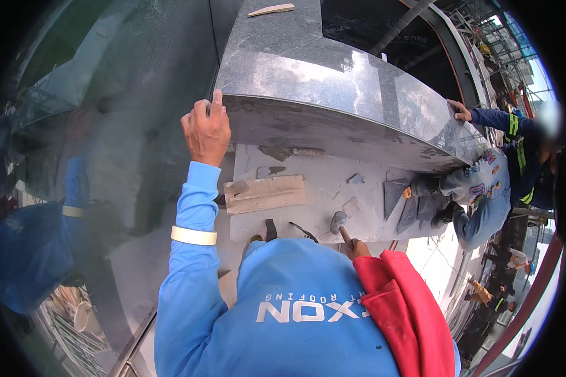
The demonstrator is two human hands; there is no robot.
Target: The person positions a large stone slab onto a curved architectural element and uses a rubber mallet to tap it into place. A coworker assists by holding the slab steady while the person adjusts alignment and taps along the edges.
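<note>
The left hand (207, 132) — index out, rest curled — is at the left corner of the polished grey stone slab (289, 78). Below it, the right hand (359, 249) has its grip around a grey-headed, wooden-handled mallet (338, 220). Beneath the slab's front edge, a tan rectangular board (264, 193) and dark-grey stone offcuts (393, 195) crowd the pale floor (248, 227); a blue-clad co-worker (484, 182) blocks its right end.

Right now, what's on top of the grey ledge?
A pale wood strip at the back, a co-worker's hand at right, the left hand at the near left corner. Surface under these is covered.
</note>
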